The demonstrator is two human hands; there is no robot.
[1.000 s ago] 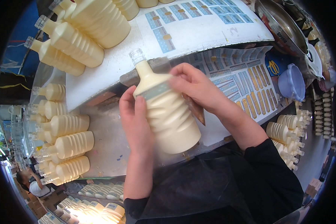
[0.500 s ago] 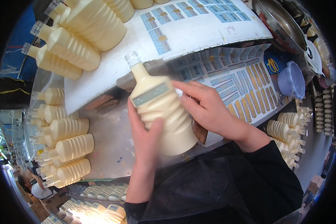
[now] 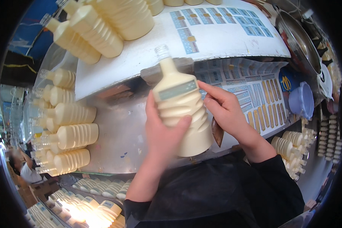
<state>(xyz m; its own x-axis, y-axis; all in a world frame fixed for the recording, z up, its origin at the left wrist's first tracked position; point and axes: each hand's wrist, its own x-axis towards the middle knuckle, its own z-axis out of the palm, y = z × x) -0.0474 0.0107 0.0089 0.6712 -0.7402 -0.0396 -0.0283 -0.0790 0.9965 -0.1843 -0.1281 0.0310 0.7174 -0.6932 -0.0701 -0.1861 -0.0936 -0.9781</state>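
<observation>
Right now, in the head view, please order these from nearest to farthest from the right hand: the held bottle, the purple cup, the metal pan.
1. Held bottle: touching the right hand, on its left.
2. Purple cup: to its right.
3. Metal pan: upper right, beyond the cup.

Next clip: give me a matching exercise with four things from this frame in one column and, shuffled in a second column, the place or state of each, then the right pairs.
Things:
1. cream ribbed bottle
2. blue plastic cup
3. sheets of blue labels
4. metal bowl

Places or states:
A. far right, at the edge of the label sheets
B. gripped by the left hand, with the right hand on its side
C. top right, beyond the white board
D. flat on the bench behind the right hand

Pairs: 1-B, 2-A, 3-D, 4-C
</observation>
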